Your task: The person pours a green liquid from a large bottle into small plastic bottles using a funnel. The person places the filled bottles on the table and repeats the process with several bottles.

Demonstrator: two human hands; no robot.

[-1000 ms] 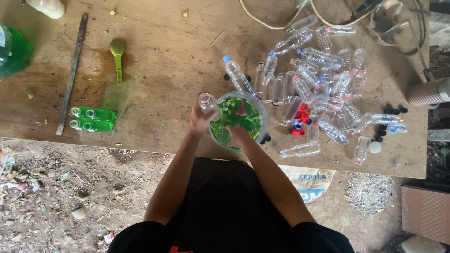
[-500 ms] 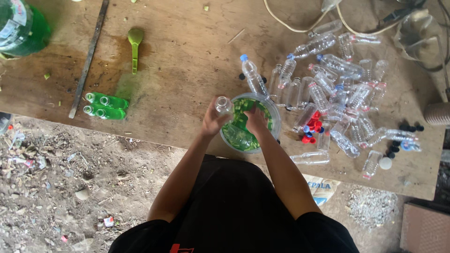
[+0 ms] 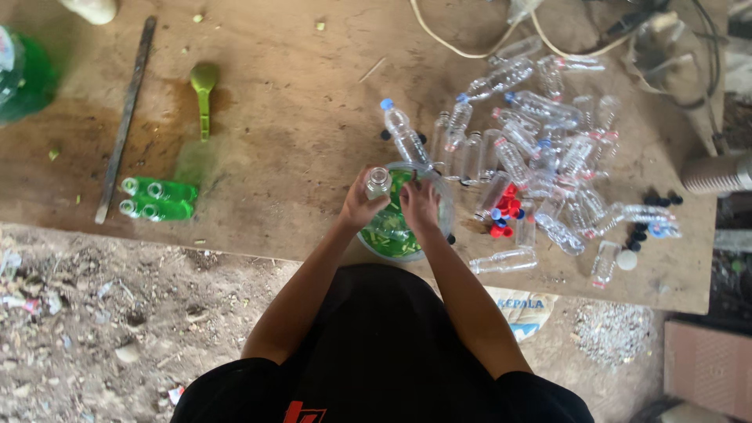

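The small clear bottle [image 3: 378, 182] stands upright in the grip of the left hand [image 3: 360, 207], which is closed around it at the left rim of the clear bowl [image 3: 443, 205] of green leaves [image 3: 389, 232], near the front edge of the wooden counter [image 3: 298, 117]. The right hand [image 3: 421, 205] reaches into this bowl over the leaves, but I cannot tell if its grip is closed on something. To the right lies a heap of empty clear bottles [image 3: 540, 149] with red and blue caps [image 3: 505, 213], and far to the left lie two green filled bottles [image 3: 157, 199] and a green spoon [image 3: 204, 90].
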